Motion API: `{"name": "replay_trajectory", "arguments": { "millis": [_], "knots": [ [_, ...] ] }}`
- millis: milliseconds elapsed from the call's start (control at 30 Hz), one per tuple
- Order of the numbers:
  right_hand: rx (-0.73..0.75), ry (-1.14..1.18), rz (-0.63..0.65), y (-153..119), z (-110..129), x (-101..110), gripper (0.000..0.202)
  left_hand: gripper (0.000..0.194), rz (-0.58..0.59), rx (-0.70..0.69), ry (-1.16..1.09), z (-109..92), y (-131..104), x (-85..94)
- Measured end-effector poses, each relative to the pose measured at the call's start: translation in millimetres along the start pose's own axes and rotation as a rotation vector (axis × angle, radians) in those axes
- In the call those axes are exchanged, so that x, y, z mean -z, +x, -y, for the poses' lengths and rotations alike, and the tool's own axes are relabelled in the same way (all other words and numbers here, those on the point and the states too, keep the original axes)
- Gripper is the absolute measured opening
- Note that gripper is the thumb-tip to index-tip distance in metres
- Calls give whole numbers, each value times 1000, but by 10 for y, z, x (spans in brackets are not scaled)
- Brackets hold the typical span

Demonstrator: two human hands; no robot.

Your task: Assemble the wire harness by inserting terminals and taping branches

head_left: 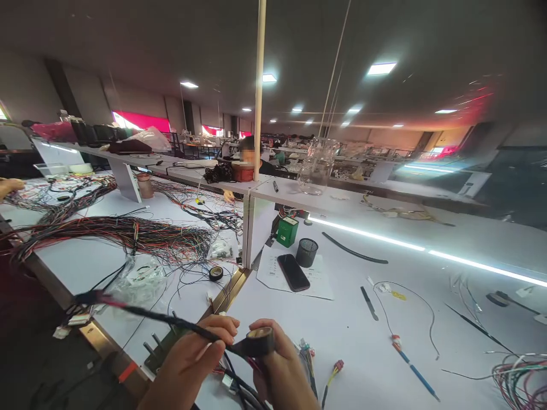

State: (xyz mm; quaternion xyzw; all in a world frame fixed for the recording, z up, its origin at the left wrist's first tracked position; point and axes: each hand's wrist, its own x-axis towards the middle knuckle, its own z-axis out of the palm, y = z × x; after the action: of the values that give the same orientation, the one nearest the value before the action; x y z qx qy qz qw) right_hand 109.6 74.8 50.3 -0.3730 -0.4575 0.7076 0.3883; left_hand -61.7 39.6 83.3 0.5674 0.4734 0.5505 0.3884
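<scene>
My left hand (188, 361) is closed around a black-taped wire harness (162, 318) that stretches off to the left. In my right hand (284, 364) is a roll of black tape (260, 341), held close to the harness, with its tape running onto the wires. Below the hands, more wires with white connectors (229, 382) hang down, partly hidden. Just right of my right hand lies a dark red connector (338, 365) on yellow and black wires.
Bundled wires (119, 233) cover the left table. A second tape roll (216, 273) lies near the divider. On the right table are a phone (293, 272), a mesh cup (306, 252), a green box (287, 231) and a blue tool (414, 373). A co-worker (260, 162) sits beyond the shelf.
</scene>
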Motion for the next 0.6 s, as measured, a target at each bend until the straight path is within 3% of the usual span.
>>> {"name": "replay_trajectory", "arguments": {
  "millis": [67, 133, 267, 367, 433, 500, 533, 600],
  "knots": [
    [-190, 76, 123, 24, 7, 39, 21, 30, 1, -4, -37, 2, -37, -22],
    [-279, 91, 287, 35, -13, 93, 26, 36, -14, 19, -21, -31, -53, -60],
    [-207, 146, 385, -14, -89, 232, 44, 42, -124, 69, 168, -114, -6, -128],
    [143, -174, 347, -77, -119, 232, 45, 42, -208, 111, 260, -118, 34, -172],
    [448, -507, 274, -105, -127, 162, 36, 42, -221, 142, 250, -93, 41, -201],
    [633, -647, 160, -117, -134, 89, 24, 44, -232, 197, 182, -53, 41, -218],
    [638, -596, 82, -118, -137, 68, 18, 45, -243, 223, 131, -31, 42, -220],
    [476, -344, -38, -110, -138, 69, 6, 47, -270, 248, 13, 18, 51, -216]
  ]
}}
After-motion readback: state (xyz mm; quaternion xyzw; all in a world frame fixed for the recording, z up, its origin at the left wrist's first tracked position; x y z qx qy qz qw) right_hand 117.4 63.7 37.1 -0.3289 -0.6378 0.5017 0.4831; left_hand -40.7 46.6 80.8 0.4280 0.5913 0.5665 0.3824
